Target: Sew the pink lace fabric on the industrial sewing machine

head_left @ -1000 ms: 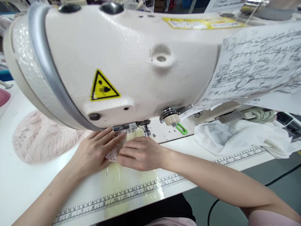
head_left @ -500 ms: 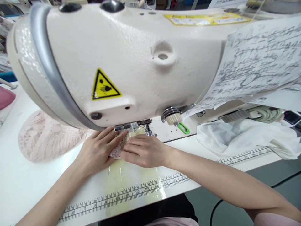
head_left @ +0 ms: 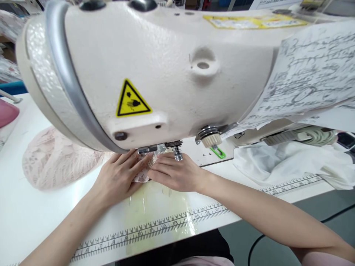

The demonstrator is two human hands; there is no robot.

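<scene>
A pale pink lace piece (head_left: 142,175) lies under the presser area of a white sewing machine (head_left: 161,74). My left hand (head_left: 118,177) rests flat on the lace's left side, its fingers spread and their tips near the needle area. On the right side, my right hand (head_left: 174,171) has its fingers bent together at the lace edge, pinching it. Machine parts above hide the needle and some fingertips. More pink lace (head_left: 61,160) lies on the table, left of my left hand.
A printed ruler (head_left: 155,227) runs along the table's front edge. White cloth (head_left: 291,162) and a coiled pale green cord (head_left: 318,136) lie at the right. A green tool (head_left: 218,152) sits behind my right hand. Handwritten paper (head_left: 313,70) hangs on the machine.
My right hand has moved slightly forward, toward the machine, along with the lace. The whole view has shifted a little, so the machine appears farther right.
</scene>
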